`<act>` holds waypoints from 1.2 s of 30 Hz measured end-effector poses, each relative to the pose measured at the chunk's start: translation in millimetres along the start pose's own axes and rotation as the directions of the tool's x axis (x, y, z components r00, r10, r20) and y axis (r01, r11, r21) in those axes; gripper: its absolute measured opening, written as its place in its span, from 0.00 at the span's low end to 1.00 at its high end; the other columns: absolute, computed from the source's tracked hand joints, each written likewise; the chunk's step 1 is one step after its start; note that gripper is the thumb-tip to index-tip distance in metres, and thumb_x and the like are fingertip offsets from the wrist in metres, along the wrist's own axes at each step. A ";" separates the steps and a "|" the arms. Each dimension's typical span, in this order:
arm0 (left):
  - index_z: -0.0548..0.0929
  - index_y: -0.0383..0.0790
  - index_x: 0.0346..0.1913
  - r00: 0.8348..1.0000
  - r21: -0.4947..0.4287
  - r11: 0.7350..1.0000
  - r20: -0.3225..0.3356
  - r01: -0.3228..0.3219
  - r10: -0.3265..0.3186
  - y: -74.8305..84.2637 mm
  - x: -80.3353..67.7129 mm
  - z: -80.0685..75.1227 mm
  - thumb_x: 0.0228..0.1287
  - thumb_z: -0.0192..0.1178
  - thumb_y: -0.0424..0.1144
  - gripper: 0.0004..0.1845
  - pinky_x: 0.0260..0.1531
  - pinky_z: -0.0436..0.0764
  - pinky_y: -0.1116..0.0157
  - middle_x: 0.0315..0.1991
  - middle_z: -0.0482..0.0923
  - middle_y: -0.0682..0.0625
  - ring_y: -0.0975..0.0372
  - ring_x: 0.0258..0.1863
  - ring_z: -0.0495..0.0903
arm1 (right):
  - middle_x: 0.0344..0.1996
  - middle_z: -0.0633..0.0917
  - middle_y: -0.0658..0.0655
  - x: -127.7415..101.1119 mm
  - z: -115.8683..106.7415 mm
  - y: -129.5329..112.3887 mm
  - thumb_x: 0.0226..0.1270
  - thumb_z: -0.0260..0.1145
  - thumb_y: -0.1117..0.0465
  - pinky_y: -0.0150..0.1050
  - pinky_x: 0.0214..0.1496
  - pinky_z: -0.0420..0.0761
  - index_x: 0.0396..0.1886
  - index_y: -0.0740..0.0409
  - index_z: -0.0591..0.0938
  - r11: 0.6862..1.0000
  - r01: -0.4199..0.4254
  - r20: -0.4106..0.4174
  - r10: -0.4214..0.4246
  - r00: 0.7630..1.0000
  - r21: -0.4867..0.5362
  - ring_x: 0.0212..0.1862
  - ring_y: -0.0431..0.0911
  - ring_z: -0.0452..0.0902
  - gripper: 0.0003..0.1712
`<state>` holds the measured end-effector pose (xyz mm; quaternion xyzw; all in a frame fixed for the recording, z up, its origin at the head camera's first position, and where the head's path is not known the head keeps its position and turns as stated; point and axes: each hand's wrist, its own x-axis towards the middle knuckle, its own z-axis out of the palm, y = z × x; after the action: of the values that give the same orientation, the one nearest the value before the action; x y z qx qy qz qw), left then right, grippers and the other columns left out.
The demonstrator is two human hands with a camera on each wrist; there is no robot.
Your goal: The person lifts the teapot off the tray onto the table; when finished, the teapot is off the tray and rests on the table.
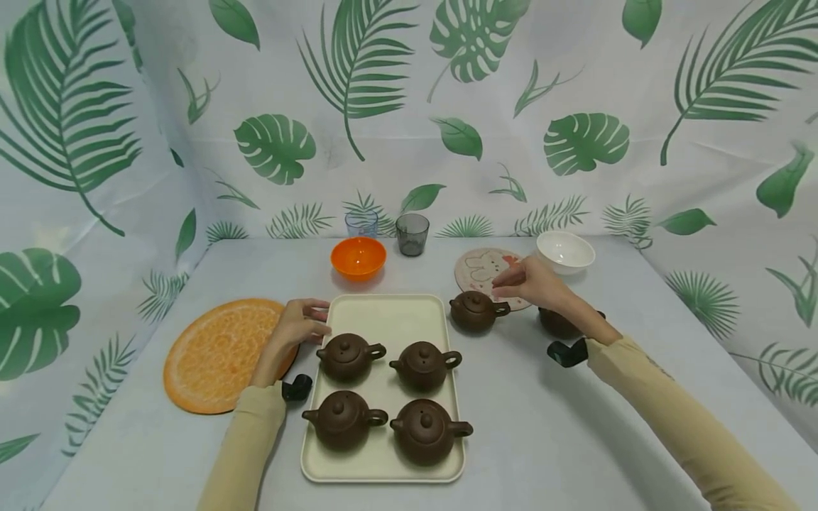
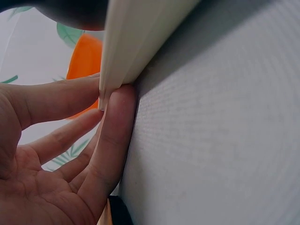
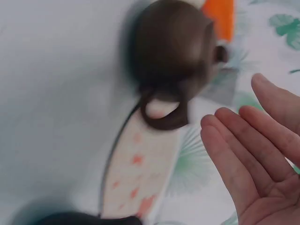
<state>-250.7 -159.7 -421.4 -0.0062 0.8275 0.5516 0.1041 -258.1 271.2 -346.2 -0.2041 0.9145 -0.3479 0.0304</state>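
My left hand point(image 1: 295, 328) is at the left edge of a cream tray point(image 1: 383, 309). In the left wrist view its nearly straight fingers point(image 2: 119, 117) touch the tray's rim. Several dark brown teapots, such as one teapot point(image 1: 348, 358) at the tray's upper left, stand upright on the tray. Just right of the tray, another brown teapot point(image 1: 474, 312) sits on the table, its handle pointing right. My right hand point(image 1: 533, 284) hovers beside that handle, fingers extended and apart from it in the right wrist view. A further teapot point(image 1: 557, 323) is partly hidden behind the right forearm.
Behind the tray are an orange bowl point(image 1: 358, 260), a grey glass point(image 1: 412, 235) and a bluish clear glass point(image 1: 362, 224). A white bowl point(image 1: 566, 253) stands at the back right, near a round rabbit-print mat point(image 1: 473, 266). An orange-slice mat point(image 1: 211, 355) lies on the left.
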 end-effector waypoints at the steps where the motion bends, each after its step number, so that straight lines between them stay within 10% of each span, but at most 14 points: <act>1: 0.75 0.26 0.58 1.000 0.000 1.000 -0.001 0.000 0.000 0.3 -0.3 -0.2 0.50 0.63 0.21 0.28 0.27 0.85 0.64 0.46 0.77 0.32 0.60 0.29 0.81 | 0.34 0.88 0.64 0.1 -0.2 -5.3 0.58 0.71 0.66 0.29 0.32 0.81 0.41 0.72 0.85 1.000 0.008 -0.021 -0.008 1.000 0.009 0.34 0.49 0.85 0.13; 6: 0.74 0.25 0.58 1.000 -0.005 1.000 -0.001 -0.010 0.010 0.9 -1.1 -1.5 0.50 0.62 0.21 0.28 0.26 0.85 0.64 0.47 0.77 0.32 0.60 0.29 0.81 | 0.33 0.88 0.60 -1.7 9.4 -30.9 0.57 0.72 0.63 0.31 0.37 0.81 0.39 0.67 0.87 0.999 0.042 -0.044 -0.041 0.998 0.019 0.35 0.46 0.85 0.13; 16: 0.75 0.25 0.58 1.000 -0.008 1.000 0.000 -0.009 0.009 0.6 -2.1 -0.3 0.49 0.62 0.21 0.28 0.26 0.85 0.65 0.45 0.77 0.32 0.60 0.26 0.80 | 0.33 0.88 0.59 -18.1 66.3 -54.0 0.57 0.72 0.64 0.33 0.39 0.85 0.39 0.70 0.86 0.971 0.148 0.167 -0.180 0.969 0.187 0.37 0.44 0.85 0.13; 36: 0.74 0.25 0.58 1.000 -0.005 1.000 0.006 0.003 -0.003 0.8 -0.9 0.7 0.50 0.62 0.21 0.28 0.27 0.86 0.63 0.46 0.78 0.31 0.59 0.29 0.81 | 0.29 0.89 0.52 -40.8 92.3 -54.2 0.56 0.72 0.63 0.31 0.34 0.82 0.34 0.61 0.89 0.980 0.090 0.154 -0.118 0.981 0.177 0.32 0.35 0.82 0.07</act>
<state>-249.8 -158.9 -420.8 -0.0063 0.8258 0.5536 0.1073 -183.5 193.1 -384.4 -0.2762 0.8643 -0.4073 0.1043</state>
